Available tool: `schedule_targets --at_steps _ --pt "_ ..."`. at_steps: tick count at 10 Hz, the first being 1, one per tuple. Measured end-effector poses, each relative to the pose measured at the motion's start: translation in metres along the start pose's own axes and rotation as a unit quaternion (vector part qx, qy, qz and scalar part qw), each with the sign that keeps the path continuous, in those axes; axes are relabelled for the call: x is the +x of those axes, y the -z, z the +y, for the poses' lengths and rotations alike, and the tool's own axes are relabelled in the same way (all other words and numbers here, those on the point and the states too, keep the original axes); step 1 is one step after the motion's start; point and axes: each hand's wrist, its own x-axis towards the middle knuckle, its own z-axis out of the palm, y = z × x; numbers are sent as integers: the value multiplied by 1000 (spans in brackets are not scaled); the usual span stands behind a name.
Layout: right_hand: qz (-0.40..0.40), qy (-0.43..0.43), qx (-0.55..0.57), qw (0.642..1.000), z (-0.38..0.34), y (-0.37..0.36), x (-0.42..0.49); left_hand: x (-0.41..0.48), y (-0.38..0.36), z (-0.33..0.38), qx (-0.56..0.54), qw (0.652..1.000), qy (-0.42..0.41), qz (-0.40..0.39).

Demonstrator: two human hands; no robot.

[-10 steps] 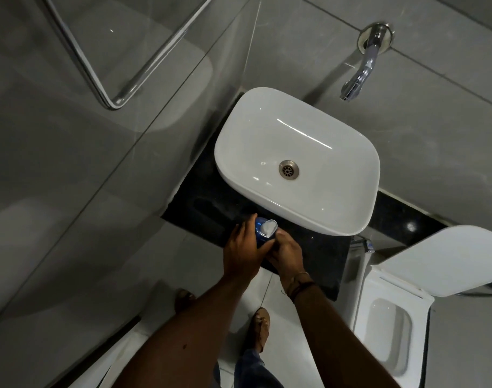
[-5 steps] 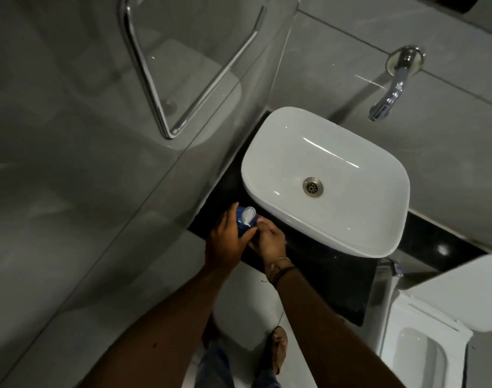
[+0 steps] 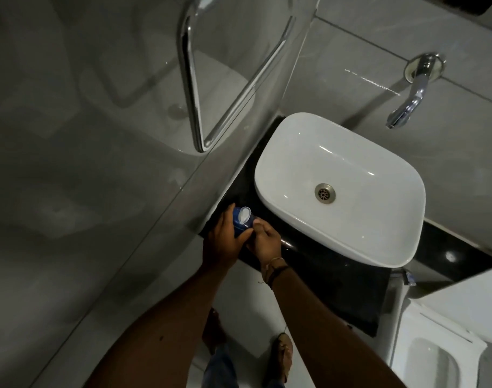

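A small blue bottle (image 3: 242, 223) with a white flip cap stands at the left front corner of the black counter (image 3: 331, 273). My left hand (image 3: 223, 242) wraps round the bottle from the left, thumb across its front. My right hand (image 3: 264, 240) is beside it on the right, fingers curled and pressed against the bottle's lower side; what they pinch is hidden. The white cap faces up and looks flipped open. A white basin (image 3: 384, 231) sits on the counter just right of the hands.
A chrome tap (image 3: 409, 99) juts from the tiled wall above the basin. A glass panel with a chrome handle (image 3: 195, 88) runs along the left. A white toilet (image 3: 435, 357) with raised lid stands at the lower right. My sandalled feet (image 3: 284, 354) are on the floor below.
The view has shifted so the basin and hands sit further right and lower in frame. Both hands stay on the blue bottle at the counter's corner, grip much the same.
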Motion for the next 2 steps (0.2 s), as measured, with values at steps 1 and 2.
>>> schedule_targets --at_steps 1,2 --pt "-16 -6 14 1000 1 0 -6 -4 7 0 19 1000 -13 4" --pt "-5 3 -15 1000 -1 12 -21 -21 14 8 42 998 -21 37"
